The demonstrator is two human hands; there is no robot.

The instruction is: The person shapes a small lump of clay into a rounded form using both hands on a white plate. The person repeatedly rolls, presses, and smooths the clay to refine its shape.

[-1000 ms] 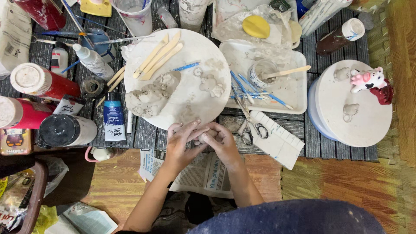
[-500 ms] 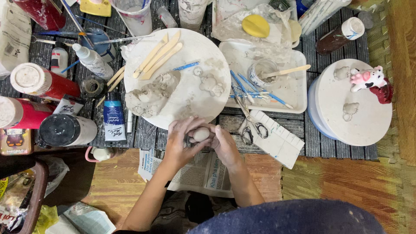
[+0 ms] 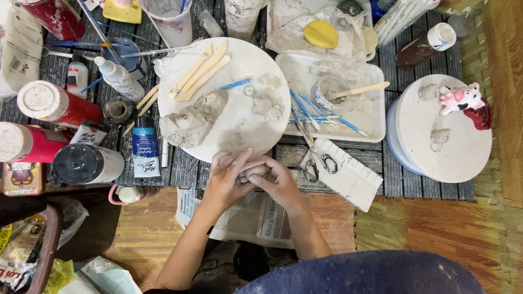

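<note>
- Cupping a small lump of grey clay (image 3: 255, 172), your left hand (image 3: 230, 182) and right hand (image 3: 279, 182) meet at the near edge of the bench (image 3: 185, 170), fingers curled in toward each other.
- Both of your hands are closed around the lump; it sits between them, only its top showing, with your left thumb lying over it at 11 o'clock and your right fingers wrapping it from 3 o'clock.
- At 12 o'clock from your hands, just beyond the fingertips, lies the round white board (image 3: 229, 92); a larger mass of grey clay (image 3: 190, 120) rests on its 8 o'clock side, and three wooden modelling sticks (image 3: 199, 71) lie fanned at its 11 o'clock.
- At 3 o'clock, close beside your right hand, a pair of scissors (image 3: 316, 160) lies on the bench, with a white paint palette (image 3: 348, 174) just past it.
- At 9 o'clock from your left hand a blue paint tube (image 3: 144, 149) lies flat, and further out stands a bottle with a black cap (image 3: 87, 163).
- At 6 o'clock, under your wrists, a sheet of newspaper (image 3: 250, 220) is spread over the wooden floor (image 3: 144, 228).
- At 2 o'clock, well apart from your hands, a second round board (image 3: 447, 130) carries a small pink and white figurine (image 3: 460, 99).
</note>
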